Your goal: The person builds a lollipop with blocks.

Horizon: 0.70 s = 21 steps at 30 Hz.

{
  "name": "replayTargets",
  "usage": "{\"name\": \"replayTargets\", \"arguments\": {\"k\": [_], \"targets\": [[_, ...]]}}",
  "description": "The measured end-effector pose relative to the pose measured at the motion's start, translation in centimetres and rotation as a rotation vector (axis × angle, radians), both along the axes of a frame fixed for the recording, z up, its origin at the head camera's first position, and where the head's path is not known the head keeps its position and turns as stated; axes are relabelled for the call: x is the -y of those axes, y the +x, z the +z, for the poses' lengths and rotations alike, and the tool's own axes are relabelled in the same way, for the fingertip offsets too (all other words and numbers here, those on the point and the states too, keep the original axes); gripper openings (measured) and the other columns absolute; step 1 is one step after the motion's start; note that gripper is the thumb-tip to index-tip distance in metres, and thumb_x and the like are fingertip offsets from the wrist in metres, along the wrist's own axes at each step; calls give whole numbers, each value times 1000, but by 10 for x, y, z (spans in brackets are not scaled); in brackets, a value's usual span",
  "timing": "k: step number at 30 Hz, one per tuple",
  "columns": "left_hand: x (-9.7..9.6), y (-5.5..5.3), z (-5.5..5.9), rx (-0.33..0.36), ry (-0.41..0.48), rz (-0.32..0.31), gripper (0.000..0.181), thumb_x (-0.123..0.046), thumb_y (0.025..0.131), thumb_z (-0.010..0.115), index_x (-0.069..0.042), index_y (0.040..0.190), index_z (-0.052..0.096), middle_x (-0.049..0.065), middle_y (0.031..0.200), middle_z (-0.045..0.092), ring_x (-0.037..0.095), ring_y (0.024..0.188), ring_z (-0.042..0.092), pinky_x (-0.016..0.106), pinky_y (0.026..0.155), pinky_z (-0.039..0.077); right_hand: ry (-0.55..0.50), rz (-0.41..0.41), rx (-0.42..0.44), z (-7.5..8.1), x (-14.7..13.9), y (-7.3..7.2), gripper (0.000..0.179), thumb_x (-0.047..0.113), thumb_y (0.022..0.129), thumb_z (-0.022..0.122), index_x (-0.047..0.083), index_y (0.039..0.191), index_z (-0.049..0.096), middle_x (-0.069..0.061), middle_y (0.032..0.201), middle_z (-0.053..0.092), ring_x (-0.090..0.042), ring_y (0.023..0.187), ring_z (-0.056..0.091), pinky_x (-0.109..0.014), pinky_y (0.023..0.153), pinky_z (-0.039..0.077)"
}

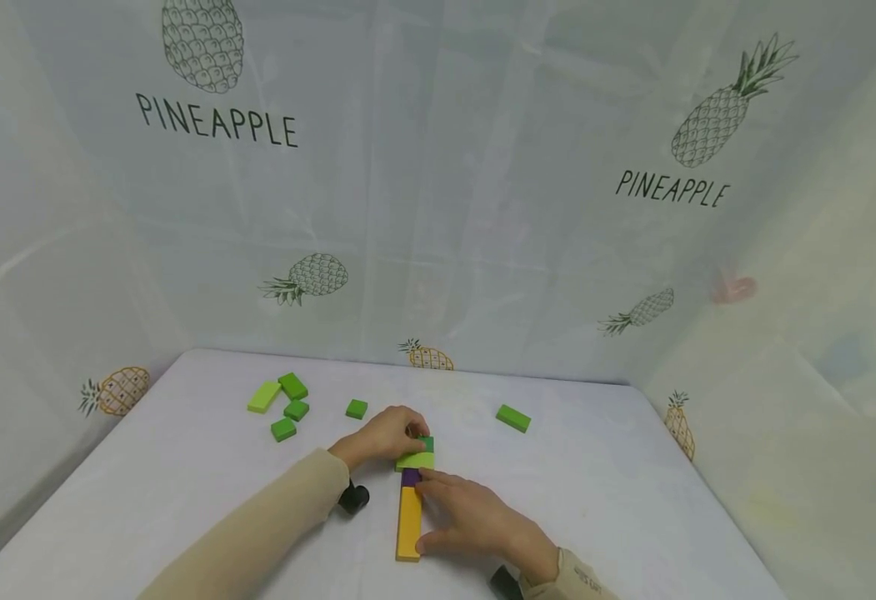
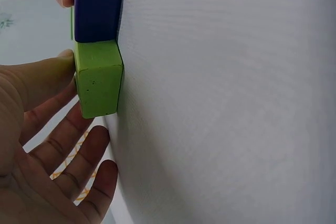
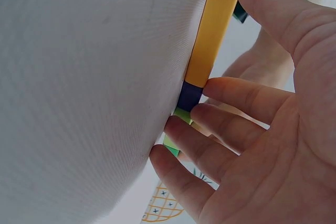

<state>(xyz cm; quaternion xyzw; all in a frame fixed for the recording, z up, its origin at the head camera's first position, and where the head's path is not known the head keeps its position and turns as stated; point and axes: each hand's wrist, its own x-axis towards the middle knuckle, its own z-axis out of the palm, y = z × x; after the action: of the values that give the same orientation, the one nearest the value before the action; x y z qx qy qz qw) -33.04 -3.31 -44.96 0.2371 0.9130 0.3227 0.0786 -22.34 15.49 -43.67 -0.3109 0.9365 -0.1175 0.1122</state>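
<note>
A row of blocks runs away from me in the head view. Nearest is a long yellow block [image 1: 409, 525], then a small dark purple block [image 1: 411, 477]. A light green block [image 1: 415, 461] lies crosswise at its far end, with a darker green block [image 1: 428, 444] behind. My left hand [image 1: 387, 435] pinches at the darker green block; its thumb lies against the light green one in the left wrist view. My right hand [image 1: 475, 515] rests along the row's right side, fingers fairly straight, fingertips by the purple block and thumb at the yellow block's near end.
On the left of the white table [image 1: 205, 450] lie several loose green blocks, among them a light green one [image 1: 264, 397]. A small green block [image 1: 357, 409] sits beyond my left hand, and a longer one [image 1: 513, 418] at back right. A pineapple-printed curtain [image 1: 468, 208] hangs behind.
</note>
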Motion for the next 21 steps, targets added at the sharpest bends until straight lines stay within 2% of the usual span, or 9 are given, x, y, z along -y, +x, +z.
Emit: {"name": "replayTargets", "arguments": {"k": [13,21], "targets": [[0,-1,-2,-27,-8,-19,11,-20,85,72,-20,96,71,-7,89,61,13,86,53,35,84,48,2,-10,1,-1,0,1,78,67,74,65,21,137,52,5,146,42,-16,131,43,-39,104,40],[3,2,0,-48,-29,-25,18,-21,85,72,-18,102,70,-6,93,62,13,88,55,36,85,49,9,-11,2,-2,1,0,78,67,74,65,22,137,52,5,146,42,-16,130,43,-39,104,40]]}}
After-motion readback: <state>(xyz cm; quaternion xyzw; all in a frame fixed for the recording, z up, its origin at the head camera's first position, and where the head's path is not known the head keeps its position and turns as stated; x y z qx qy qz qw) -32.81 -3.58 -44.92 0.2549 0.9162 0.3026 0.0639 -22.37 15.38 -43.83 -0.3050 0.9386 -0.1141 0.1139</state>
